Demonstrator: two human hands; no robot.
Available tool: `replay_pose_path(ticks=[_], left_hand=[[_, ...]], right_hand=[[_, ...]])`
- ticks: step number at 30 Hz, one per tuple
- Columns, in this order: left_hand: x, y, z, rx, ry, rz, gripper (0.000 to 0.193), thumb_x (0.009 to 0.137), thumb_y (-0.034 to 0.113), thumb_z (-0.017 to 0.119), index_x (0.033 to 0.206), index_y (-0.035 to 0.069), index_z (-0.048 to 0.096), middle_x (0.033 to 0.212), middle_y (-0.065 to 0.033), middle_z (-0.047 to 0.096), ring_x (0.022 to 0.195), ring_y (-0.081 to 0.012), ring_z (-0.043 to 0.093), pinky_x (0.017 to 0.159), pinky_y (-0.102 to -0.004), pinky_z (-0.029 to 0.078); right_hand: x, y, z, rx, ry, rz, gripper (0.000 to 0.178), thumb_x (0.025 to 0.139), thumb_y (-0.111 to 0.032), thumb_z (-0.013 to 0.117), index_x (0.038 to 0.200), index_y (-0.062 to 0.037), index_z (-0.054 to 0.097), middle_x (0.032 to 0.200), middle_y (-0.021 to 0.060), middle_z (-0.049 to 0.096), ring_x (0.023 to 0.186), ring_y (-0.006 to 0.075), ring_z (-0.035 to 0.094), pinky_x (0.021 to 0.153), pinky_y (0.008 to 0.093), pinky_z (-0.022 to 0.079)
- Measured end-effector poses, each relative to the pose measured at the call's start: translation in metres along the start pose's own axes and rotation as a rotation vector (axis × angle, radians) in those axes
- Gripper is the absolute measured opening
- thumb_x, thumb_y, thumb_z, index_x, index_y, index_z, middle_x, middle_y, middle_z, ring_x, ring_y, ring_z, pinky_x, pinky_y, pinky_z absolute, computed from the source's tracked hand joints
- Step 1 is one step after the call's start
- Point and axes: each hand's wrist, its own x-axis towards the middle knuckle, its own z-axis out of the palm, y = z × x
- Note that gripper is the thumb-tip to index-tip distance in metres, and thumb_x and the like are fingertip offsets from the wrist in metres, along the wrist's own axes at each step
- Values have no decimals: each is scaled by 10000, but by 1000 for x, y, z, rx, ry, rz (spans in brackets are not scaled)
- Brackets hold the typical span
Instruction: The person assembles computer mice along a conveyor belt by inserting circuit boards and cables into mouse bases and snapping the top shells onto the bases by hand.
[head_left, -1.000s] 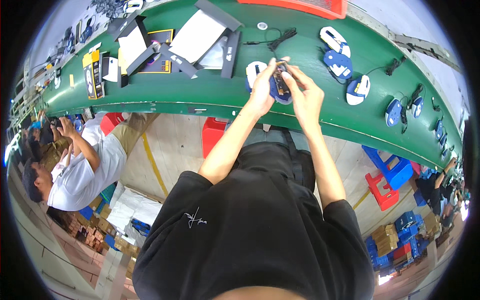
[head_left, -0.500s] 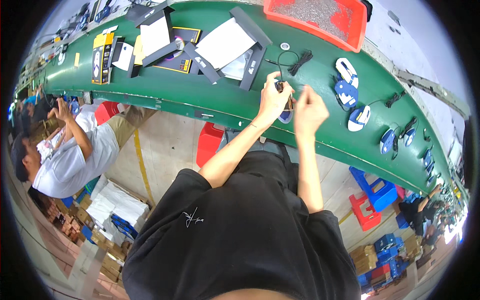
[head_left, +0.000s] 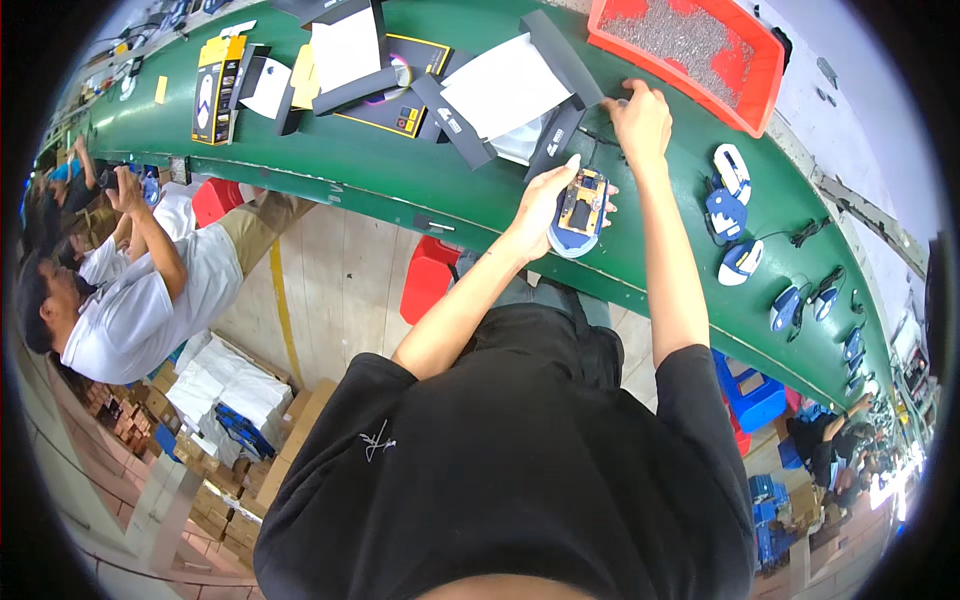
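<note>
An opened computer mouse [head_left: 582, 238] rests in my left hand [head_left: 540, 212], its bare circuit board [head_left: 582, 200] facing up on a blue base. The fingers wrap around its sides near the table's front edge. Beyond it, my right hand [head_left: 643, 125] reaches over the table, close to the corner of an open black box [head_left: 556, 140]. Its fingers are curled together at the tips, and whatever they pinch is hidden. A dark cable [head_left: 600, 150] lies between the two hands, partly covered by them.
A red tray [head_left: 768, 100] of small metal parts stands at the far right of the green table [head_left: 400, 200]. Mouse shell pieces [head_left: 726, 214] and several mice [head_left: 740, 262] lie along the right. Opened boxes [head_left: 345, 60] spread leftward. Another person [head_left: 130, 310] works at the left.
My right hand has moved forward, away from the mouse, to beside the black box. My left hand has turned the mouse so its circuit board shows. The whole view has shifted slightly.
</note>
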Motion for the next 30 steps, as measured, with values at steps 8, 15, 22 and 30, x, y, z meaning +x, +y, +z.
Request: replay_pose_path(ticks=[8,15,22,30], left_hand=[[-3,6,14,-40,-16,2,338,1014,327,426,1059,3,513,1017,-210,648,859,-283,685,697,-422,609],[-3,-20,37,128,-35,112,317,1026,313,393,1079,17,496,997,-160,648,845,-243,687,685,-389,613],[-12,-48,62,251,10,247,287,1031,289,386,1074,41,524,973,-89,639,830,-167,669,697,-322,588],[-10,-76,74,442,94,382,261,1040,274,408,1064,57,551,931,-8,581,830,-48,528,732,-219,453]], right_hand=[[-63,-8,-85,915,-104,443,180,886,-119,657,1033,-34,716,870,97,727,776,157,701,733,262,527],[-123,-11,-140,958,-39,429,264,855,11,667,1116,-16,694,991,103,694,825,127,671,704,246,561],[-141,-1,-158,958,46,405,192,808,-8,724,998,24,725,957,121,715,804,140,690,720,254,567],[-154,3,-151,748,182,318,167,795,-23,728,958,14,732,900,132,709,755,159,699,696,250,560]])
